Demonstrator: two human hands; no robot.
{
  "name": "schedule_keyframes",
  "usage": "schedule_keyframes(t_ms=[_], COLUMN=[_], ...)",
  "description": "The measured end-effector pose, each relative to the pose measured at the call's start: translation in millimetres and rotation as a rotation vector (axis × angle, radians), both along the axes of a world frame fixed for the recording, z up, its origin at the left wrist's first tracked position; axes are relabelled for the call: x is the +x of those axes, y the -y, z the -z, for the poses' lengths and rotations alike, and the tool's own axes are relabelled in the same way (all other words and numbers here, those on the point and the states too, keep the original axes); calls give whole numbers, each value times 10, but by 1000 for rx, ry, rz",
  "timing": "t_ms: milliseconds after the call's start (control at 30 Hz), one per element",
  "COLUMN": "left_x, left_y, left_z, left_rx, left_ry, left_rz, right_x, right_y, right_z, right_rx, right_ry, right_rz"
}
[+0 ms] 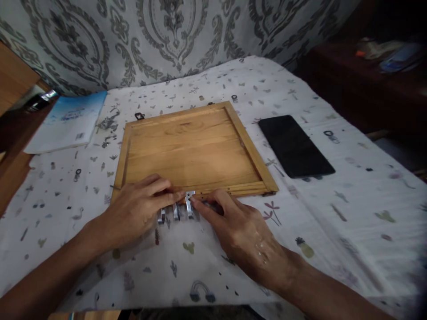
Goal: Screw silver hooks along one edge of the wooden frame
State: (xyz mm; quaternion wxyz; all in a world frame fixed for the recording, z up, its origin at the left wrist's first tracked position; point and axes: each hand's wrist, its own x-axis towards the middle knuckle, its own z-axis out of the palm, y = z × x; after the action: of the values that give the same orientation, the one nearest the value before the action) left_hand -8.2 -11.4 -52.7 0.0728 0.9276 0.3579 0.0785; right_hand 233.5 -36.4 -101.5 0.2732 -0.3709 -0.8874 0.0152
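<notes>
Your left hand (136, 210) and your right hand (238, 227) meet at the near edge of a yellow-brown, rectangular framed wooden board (187, 149), which lies flat around the middle of the table covered in a white printed cloth (333, 258). Between your fingertips is the rightmost of three curved, silver metal hooks (189, 207) — they jut past the board's near edge towards the table's near edge. Your left thumb and index finger lie close together, with a tip at that hook's flat upper part; your right thumb tip touches its side, the fingers bent close above. You cannot tell whether either hand is clamped on it. A black, flat rectangular phone (295, 146) lies right of the board, towards the table's right edge; a blue-and-white paper-covered book (68, 120) lies at the far left corner.
</notes>
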Motion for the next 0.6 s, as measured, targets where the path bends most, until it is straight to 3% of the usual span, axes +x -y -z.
schedule_keyframes(t_ms=[600], left_x=[-20], left_y=[35], left_z=[58], left_rx=[49], left_ry=[-3], left_rz=[-1], right_x=[30], right_y=[1], right_z=[-13], right_rx=[-92], right_ry=[-91], right_rz=[-1])
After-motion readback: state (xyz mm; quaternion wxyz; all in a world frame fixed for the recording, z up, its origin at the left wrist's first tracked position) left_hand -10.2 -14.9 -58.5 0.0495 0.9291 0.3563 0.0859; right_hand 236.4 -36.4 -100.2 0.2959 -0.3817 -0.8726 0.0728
